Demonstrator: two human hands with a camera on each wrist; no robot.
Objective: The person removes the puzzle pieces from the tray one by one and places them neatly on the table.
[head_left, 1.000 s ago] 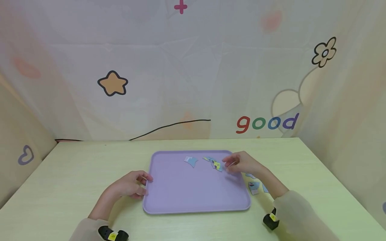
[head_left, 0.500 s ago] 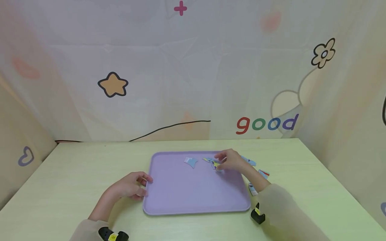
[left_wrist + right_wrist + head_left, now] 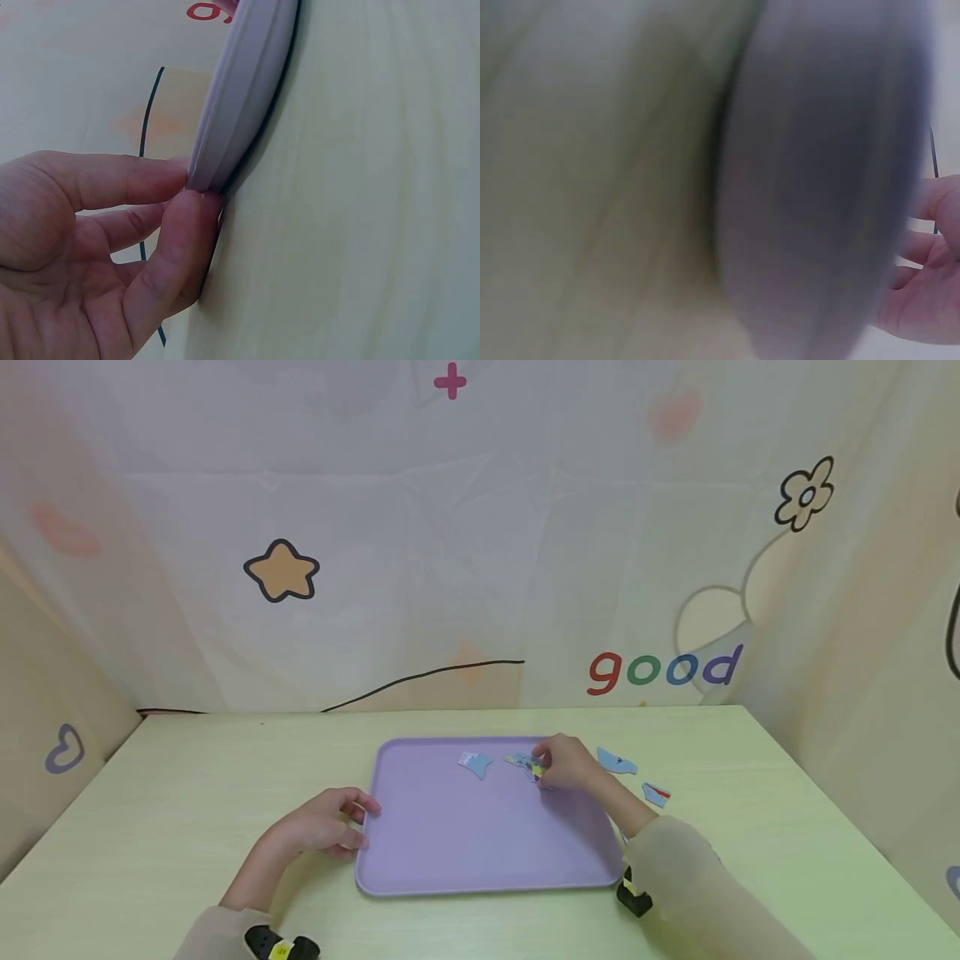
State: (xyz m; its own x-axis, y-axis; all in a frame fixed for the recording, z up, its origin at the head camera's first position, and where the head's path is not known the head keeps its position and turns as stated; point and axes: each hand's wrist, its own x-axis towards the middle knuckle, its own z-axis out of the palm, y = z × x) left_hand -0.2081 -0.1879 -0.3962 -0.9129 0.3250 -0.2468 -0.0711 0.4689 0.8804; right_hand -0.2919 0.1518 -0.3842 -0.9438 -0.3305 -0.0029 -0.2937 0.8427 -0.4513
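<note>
A purple tray (image 3: 465,843) lies on the table. At its left edge my left hand (image 3: 327,818) holds the rim, and in the left wrist view the thumb and fingers meet on it. Over the tray's upper right part, my right hand (image 3: 566,762) pinches a blue-and-yellow puzzle piece (image 3: 535,769) with bent fingers; part of the piece is hidden under them. Another light blue puzzle piece (image 3: 475,764) with a whitish corner lies apart to the left. In the right wrist view the tray's side (image 3: 817,180) covers the fingertips.
Right of the tray, a blue puzzle piece (image 3: 617,761) and a blue piece with a red stripe (image 3: 656,794) lie on the pale table (image 3: 225,760). The right forearm crosses the tray's right edge. A printed curtain (image 3: 420,568) stands behind the table.
My right hand has moved left over the tray onto the blue-and-yellow piece, uncovering loose pieces on the table while the sleeve covers others. The left hand and tray look unmoved.
</note>
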